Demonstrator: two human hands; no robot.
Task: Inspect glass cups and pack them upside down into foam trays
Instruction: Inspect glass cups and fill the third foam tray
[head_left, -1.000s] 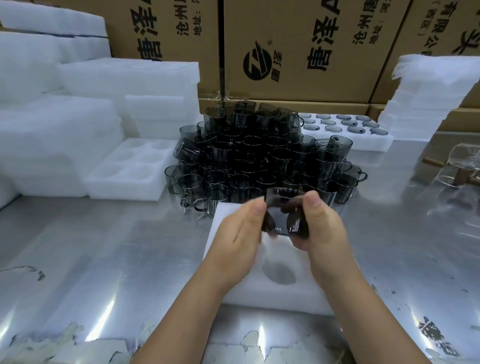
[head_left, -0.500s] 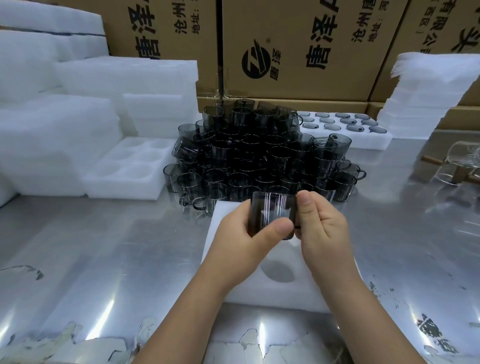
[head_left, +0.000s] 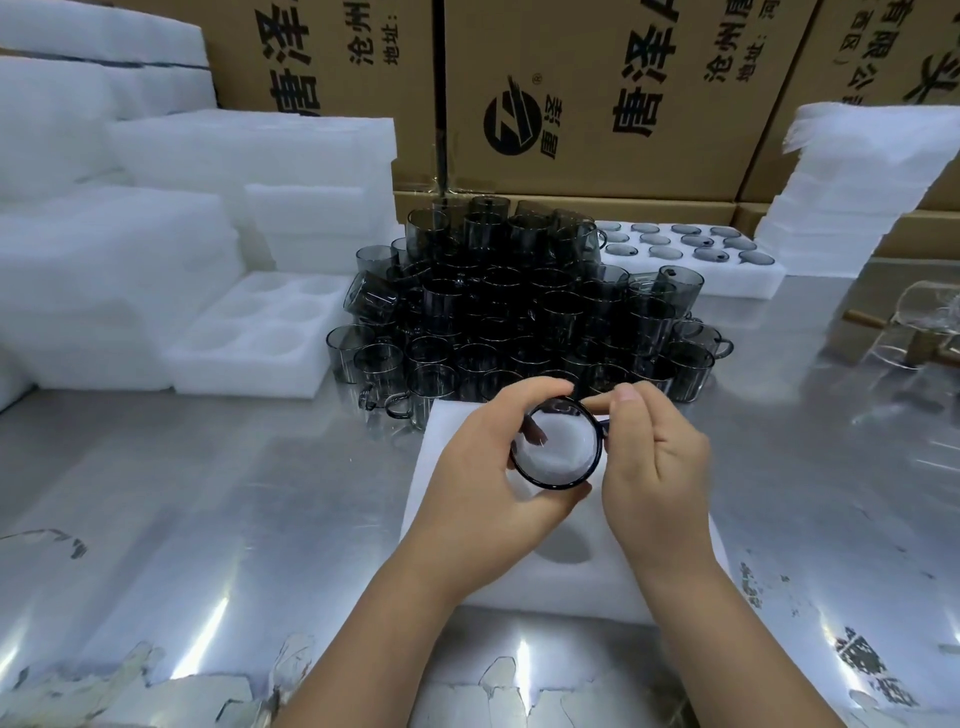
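Above the foam tray (head_left: 519, 587) at the table's near edge, the left hand (head_left: 478, 488) is gripping a glass cup (head_left: 558, 449) mouth-up for inspection, the right hand (head_left: 654, 467) pinching its handle (head_left: 603, 425).

This looks like a packing station in a glassware factory or warehouse. A wall of brown boxes (head_left: 597, 93), all with the same printed logo and Chinese text, stands behind a steel table (head_left: 182, 493). On the table, dark glass cups (head_left: 519, 322) are heaped in one big pile, far more than a home would keep. White foam trays with round holes lie beside the pile: an empty tray (head_left: 260, 332) at the left and a full tray (head_left: 691, 260) at the back. Foam blocks (head_left: 104, 249) are stacked at the left. At the right leans a tall pile, probably of thin foam sheets (head_left: 857, 182).
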